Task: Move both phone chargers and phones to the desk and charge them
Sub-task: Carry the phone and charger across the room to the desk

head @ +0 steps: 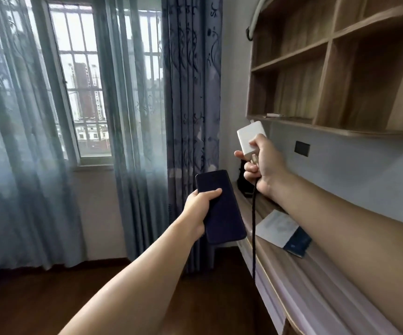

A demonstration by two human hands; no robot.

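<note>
My left hand (199,207) grips a dark phone (222,209) by its left edge, screen up, in the air just left of the desk (299,281). My right hand (262,165) holds a white charger plug (251,139) raised above the desk's far end, its prongs pointing up and away. A dark braided cable (253,233) hangs straight down from that hand past the desk's front edge. A black wall socket (302,148) sits on the wall right of the plug. A dark object (242,184) stands on the desk behind my right hand, mostly hidden.
A white and blue booklet (283,233) lies on the desk under my right forearm. Wooden wall shelves (328,68) hang above the desk. Blue curtains (190,105) and a barred window (84,81) fill the left. Dark wood floor lies below.
</note>
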